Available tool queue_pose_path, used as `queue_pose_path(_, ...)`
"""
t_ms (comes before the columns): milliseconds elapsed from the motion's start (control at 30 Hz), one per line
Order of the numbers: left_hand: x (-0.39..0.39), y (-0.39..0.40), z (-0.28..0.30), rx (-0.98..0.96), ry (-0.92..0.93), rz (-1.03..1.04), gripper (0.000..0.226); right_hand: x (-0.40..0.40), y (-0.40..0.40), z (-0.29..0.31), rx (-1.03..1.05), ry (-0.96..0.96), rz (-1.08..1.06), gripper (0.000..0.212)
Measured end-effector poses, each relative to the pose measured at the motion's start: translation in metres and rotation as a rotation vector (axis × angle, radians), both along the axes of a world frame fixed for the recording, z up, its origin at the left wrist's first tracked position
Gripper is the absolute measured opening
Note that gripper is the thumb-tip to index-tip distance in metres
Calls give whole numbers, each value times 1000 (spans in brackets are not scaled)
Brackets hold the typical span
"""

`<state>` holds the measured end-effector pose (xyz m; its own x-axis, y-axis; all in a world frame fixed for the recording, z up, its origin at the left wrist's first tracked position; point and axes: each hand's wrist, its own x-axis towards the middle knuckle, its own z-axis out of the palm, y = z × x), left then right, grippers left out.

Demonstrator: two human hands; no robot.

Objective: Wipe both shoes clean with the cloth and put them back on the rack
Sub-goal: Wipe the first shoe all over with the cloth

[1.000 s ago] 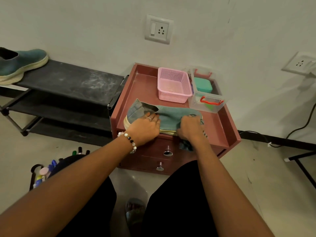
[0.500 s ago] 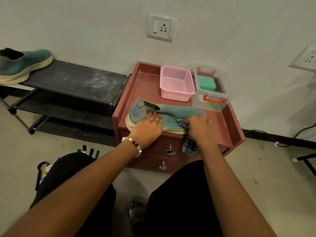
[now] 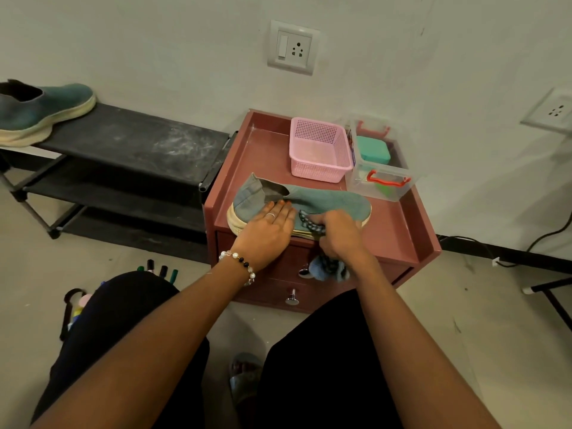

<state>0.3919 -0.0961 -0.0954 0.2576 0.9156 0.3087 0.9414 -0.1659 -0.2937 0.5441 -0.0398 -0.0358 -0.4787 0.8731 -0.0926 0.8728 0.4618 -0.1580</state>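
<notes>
We find the left hand (image 3: 268, 230) laid flat on the near side of the shoe (image 3: 328, 202), fingers straight and held together, fingertips reaching the upper just below the ankle opening. It presses on the shoe and grips nothing. A ring shows on one finger, and a beaded bracelet (image 3: 240, 264) sits at the wrist.

We find the right hand (image 3: 339, 235) curled round the cloth (image 3: 312, 225), bunching it against the side of the shoe at mid-length. One checked dark-and-light end of the cloth shows above the knuckles on the upper; another blue-grey end hangs below the hand in front of the drawer face.

The shoe is a grey-green knit slip-on with a cream sole. It lies along the front of the red cabinet's (image 3: 399, 230) top tray, heel to our left, toe to our right, sole overhanging the front edge slightly. We cannot judge from this view how clean its surface is.

The second shoe (image 3: 43, 109), darker green with a cream sole, stands on the top shelf of the black rack (image 3: 136, 144), at its far left end, well apart from the cabinet. The shelf surface shows pale dusty smears.

Behind the shoe on the tray stand a pink basket (image 3: 318, 150) and, just beside it, a clear box (image 3: 379, 168) with red handles.
</notes>
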Motion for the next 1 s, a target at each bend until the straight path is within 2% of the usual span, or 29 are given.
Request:
queue_pose_path(133, -1, -2, 0, -26, -60, -1, 49, 23, 17, 2, 178, -101, -273, 35)
queue_pose_path(200, -1, -4, 1, -43, -65, 31, 61, 23, 18, 6, 237, -141, -351, 34)
queue_pose_path(300, 2, -5, 4, -116, -45, 75, 91, 4, 8, 5, 190, -221, -268, 33)
queue_pose_path(433, 8, -7, 7, -132, -31, 133, 93, -9, -4, 4, 105, -150, -125, 30)
queue_pose_path(533, 10, -10, 8, -153, -50, 140, 93, -5, -5, 4, -3, -31, -39, 47)
queue_pose_path(600, 10, -11, 9, -169, -57, 129, 94, 1, -1, -1, 13, -41, -64, 51)
queue_pose_path(700, 9, -13, 11, -188, -87, 116, 95, 15, 14, -3, 154, -112, -238, 37)
queue_pose_path(800, 8, -12, 13, -200, -96, 112, 94, 29, 25, 1, 248, -101, -389, 33)
queue_pose_path(1000, 10, -11, 13, -183, -112, 125, 95, 4, 12, 3, 143, -155, -321, 29)
